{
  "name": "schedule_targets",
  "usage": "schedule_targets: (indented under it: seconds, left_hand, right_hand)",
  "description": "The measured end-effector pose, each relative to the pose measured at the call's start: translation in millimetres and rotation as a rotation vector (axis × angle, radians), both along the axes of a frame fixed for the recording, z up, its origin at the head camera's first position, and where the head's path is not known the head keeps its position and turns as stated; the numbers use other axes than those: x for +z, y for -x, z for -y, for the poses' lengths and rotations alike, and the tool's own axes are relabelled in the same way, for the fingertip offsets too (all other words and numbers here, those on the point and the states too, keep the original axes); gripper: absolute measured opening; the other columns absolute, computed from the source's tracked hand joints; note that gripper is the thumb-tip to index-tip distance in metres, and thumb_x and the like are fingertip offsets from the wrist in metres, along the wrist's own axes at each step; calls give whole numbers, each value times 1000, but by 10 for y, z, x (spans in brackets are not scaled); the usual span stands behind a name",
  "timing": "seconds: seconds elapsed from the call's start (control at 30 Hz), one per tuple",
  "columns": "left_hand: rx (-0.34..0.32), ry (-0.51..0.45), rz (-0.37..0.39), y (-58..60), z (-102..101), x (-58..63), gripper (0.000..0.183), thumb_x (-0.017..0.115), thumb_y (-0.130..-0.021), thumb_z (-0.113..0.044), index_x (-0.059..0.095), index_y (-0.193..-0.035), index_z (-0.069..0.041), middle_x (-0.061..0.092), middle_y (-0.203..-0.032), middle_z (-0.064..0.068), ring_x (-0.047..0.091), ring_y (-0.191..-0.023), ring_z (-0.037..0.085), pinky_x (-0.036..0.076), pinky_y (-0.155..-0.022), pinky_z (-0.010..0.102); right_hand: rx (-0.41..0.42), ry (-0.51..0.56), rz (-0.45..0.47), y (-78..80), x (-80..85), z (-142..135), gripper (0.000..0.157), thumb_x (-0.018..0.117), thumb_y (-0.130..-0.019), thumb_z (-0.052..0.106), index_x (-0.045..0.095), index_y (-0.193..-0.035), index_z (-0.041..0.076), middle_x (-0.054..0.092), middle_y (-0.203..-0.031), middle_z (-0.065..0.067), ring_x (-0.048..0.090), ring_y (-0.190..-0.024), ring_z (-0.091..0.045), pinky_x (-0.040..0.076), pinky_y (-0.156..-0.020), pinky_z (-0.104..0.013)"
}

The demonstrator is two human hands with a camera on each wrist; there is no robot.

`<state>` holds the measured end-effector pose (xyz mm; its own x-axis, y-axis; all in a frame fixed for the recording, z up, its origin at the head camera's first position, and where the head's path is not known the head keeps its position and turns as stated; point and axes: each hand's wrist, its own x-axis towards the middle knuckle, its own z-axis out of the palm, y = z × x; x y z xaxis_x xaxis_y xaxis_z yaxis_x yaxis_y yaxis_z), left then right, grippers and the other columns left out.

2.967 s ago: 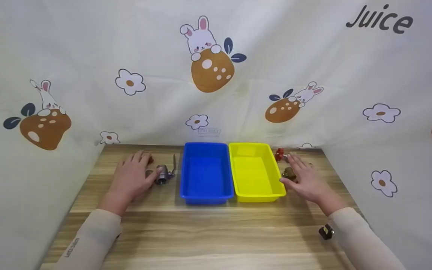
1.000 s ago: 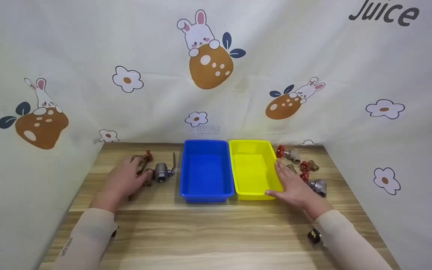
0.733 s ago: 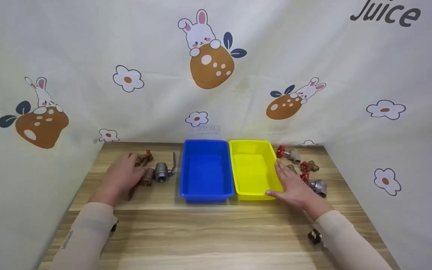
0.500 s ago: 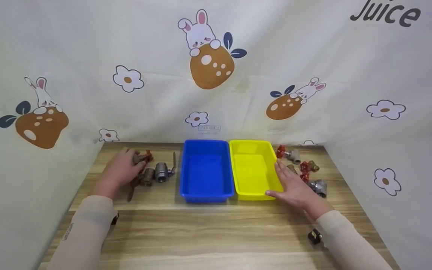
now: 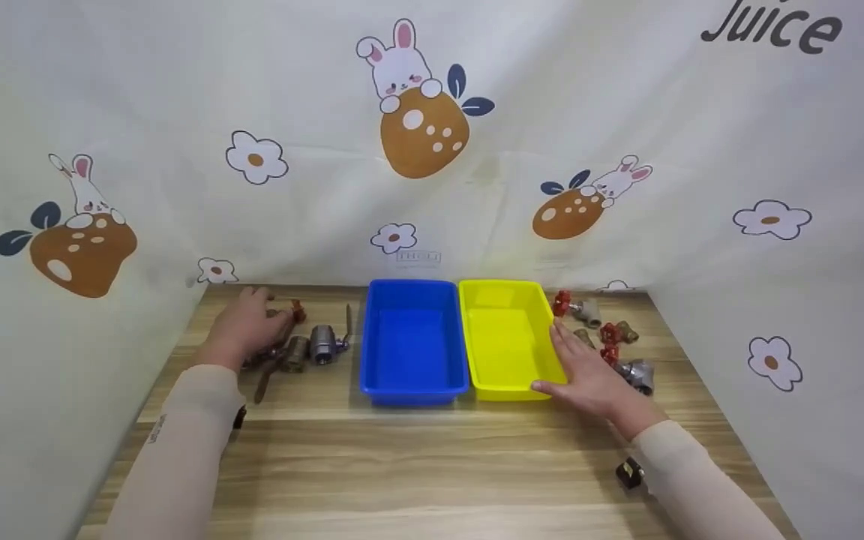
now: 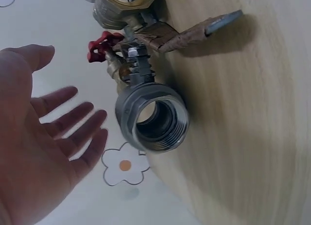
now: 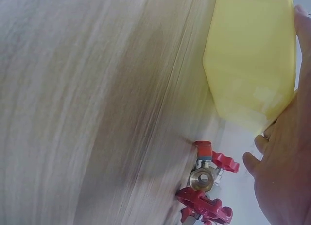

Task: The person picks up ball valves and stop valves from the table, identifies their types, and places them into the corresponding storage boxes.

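Note:
My left hand (image 5: pixel 246 324) hovers over the cluster of valves on the left, its fingers loosely extended with nothing between them in the left wrist view. Below it are a brass valve (image 5: pixel 295 354) and a brown lever handle (image 5: pixel 261 386), with a red handwheel (image 5: pixel 298 310) just past the fingers. A steel ball valve (image 5: pixel 322 345) stands to the right, its threaded mouth facing the left wrist camera. My right hand (image 5: pixel 593 379) rests with straight fingers against the right side of the yellow bin (image 5: pixel 465 337). Parts of the left cluster are hidden under the left hand.
The blue bin (image 5: pixel 413 395) stands directly left of the yellow one. Right of the bins lie several valves, among them a red-handled valve (image 5: pixel 588 313) and a grey valve fitting (image 5: pixel 639 375). A patterned cloth (image 5: pixel 312 217) hangs behind the wooden table (image 5: pixel 432 465).
My left hand has moved away from me over the left valves, uncovering the brass valve and lever. Earlier, my right hand moved left onto the yellow bin, and it has stayed there.

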<state>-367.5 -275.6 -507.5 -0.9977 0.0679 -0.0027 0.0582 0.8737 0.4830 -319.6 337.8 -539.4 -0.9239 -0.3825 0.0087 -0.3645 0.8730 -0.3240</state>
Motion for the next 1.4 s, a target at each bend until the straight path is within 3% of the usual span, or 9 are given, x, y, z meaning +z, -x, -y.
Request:
schedule_targets:
  seconds: [0.2, 0.27, 0.4, 0.5, 0.63, 0.8, 0.93, 1.1, 1.4]
  left_hand:
    - [70, 53, 75, 133, -34, -59, 97, 51, -108, -65, 38, -161, 15, 37, -161, 44, 43, -145, 63, 44, -114, 73]
    - [97, 70, 97, 172, -66, -75, 102, 48, -106, -72, 41, -159, 15, 41, -160, 44, 48, -141, 61, 48, -109, 71]
    - [156, 88, 146, 194, -123, -65, 98, 44, -103, -83, 69, -126, 9, 65, -135, 35, 67, -108, 45, 57, -87, 58]
    - [190, 81, 188, 215, -146, -40, 92, 43, -102, -83, 76, -107, 3, 72, -123, 29, 65, -96, 36, 54, -87, 56]
    - [231, 95, 218, 260, -170, -19, 96, 42, -102, -81, 77, -121, 6, 71, -127, 30, 64, -103, 37, 48, -101, 65]
    - [288, 139, 224, 307, -196, -37, 97, 43, -101, -82, 78, -121, 6, 73, -115, 25, 64, -100, 35, 48, -103, 65]
    - [326, 128, 215, 341, -223, -66, 99, 48, -98, -83, 77, -122, 8, 74, -122, 29, 66, -103, 36, 47, -104, 67]
    - [360, 125, 232, 375, -268, -89, 103, 49, -98, -83, 73, -128, 12, 72, -129, 32, 67, -101, 35, 51, -101, 62]
    - [374, 127, 262, 386, -291, -98, 104, 50, -97, -84, 73, -125, 13, 73, -119, 27, 63, -93, 31, 52, -96, 54]
  right_hand:
    - [3, 2, -22, -18, 0, -25, 111, 69, -103, 64, 11, -177, 4, 6, -185, -15, 17, -167, -47, 20, -130, -69]
    - [1, 4, -26, -23, -2, -33, 111, 69, -103, 63, 12, -177, 3, 6, -185, -15, 18, -167, -47, 20, -130, -69]
    - [-3, 3, -19, -19, -6, -35, 111, 68, -103, 64, 11, -177, 4, 5, -185, -15, 17, -167, -47, 19, -130, -70]
    - [-9, 1, -8, -11, -6, -37, 112, 68, -103, 65, 10, -177, 4, 5, -185, -15, 17, -167, -48, 19, -130, -70]
    - [-5, -3, -4, 0, -7, -28, 112, 67, -103, 65, 9, -177, 5, 4, -185, -15, 16, -167, -48, 19, -130, -70]
    - [0, -1, 3, 3, -2, -4, 111, 67, -103, 66, 8, -178, 8, 4, -185, -14, 15, -167, -46, 19, -131, -69]
    - [-14, -2, 11, 6, 8, 9, 112, 67, -103, 67, 9, -178, 8, 6, -186, -13, 16, -168, -44, 19, -131, -68]
    - [-20, -10, 11, 5, 21, 12, 112, 67, -103, 67, 10, -177, 6, 7, -185, -14, 18, -167, -45, 18, -131, -68]
    - [-35, -12, 31, 2, 24, 16, 113, 66, -102, 70, 8, -178, 10, 3, -186, -10, 14, -169, -43, 18, -132, -67]
